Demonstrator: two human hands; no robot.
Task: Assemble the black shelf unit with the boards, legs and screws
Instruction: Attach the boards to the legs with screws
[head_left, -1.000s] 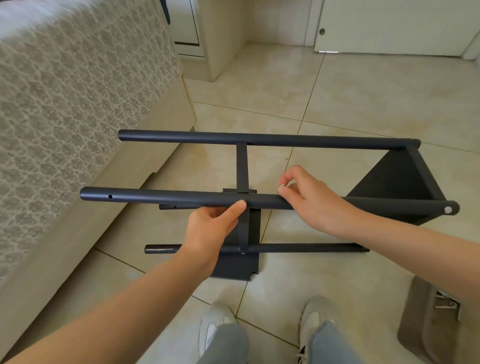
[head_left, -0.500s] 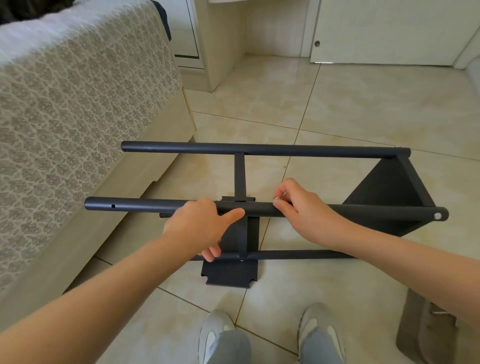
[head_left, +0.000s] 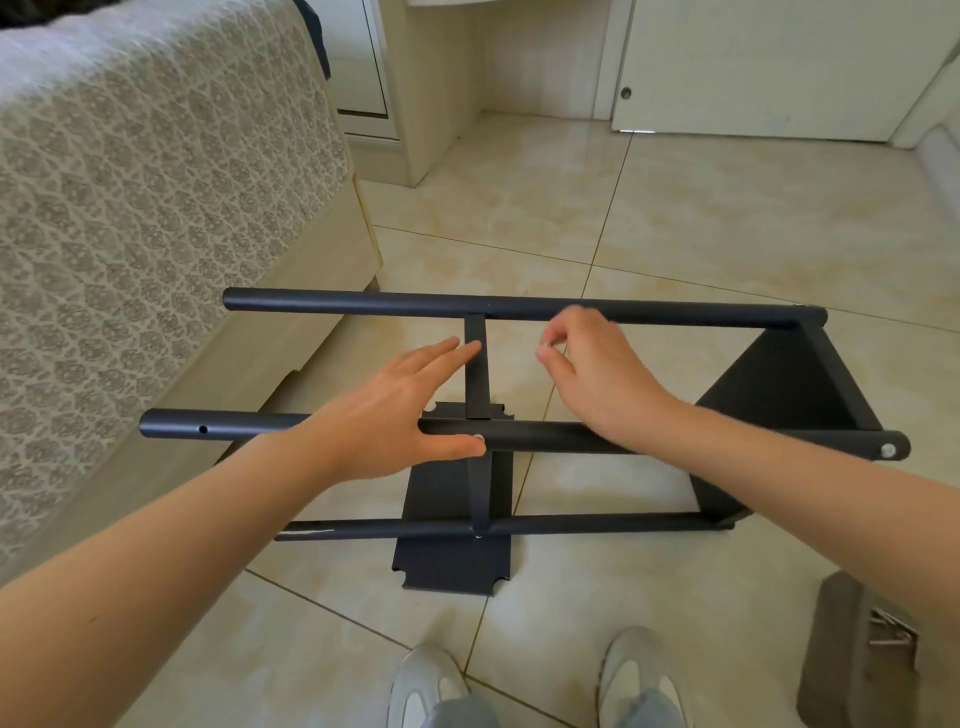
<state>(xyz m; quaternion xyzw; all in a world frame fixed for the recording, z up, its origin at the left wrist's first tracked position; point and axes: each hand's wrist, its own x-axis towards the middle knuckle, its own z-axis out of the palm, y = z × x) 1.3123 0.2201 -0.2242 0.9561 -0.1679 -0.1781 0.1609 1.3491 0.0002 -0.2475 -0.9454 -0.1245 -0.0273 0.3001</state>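
Observation:
The black shelf unit lies on its side on the tile floor. Its far leg (head_left: 363, 302) and near leg (head_left: 545, 436) run left to right, and a third leg (head_left: 597, 522) lies on the floor. A middle board (head_left: 452, 551) and an end board (head_left: 779, 395) join them. My left hand (head_left: 395, 410) is over the near leg with fingers straight, its thumb beside a silver screw (head_left: 478, 439) in that leg. My right hand (head_left: 602, 379) hovers between the two upper legs and pinches a small silver screw (head_left: 545, 345).
A bed (head_left: 156, 208) with a patterned cover fills the left side, close to the legs' left ends. A brown box (head_left: 852, 665) holding screws sits at the lower right. My shoes (head_left: 426, 686) stand just before the shelf. A cabinet and a door stand behind.
My left hand let go of the near leg and spread its fingers forward. My right hand left the near leg and moved up toward the far leg with a screw.

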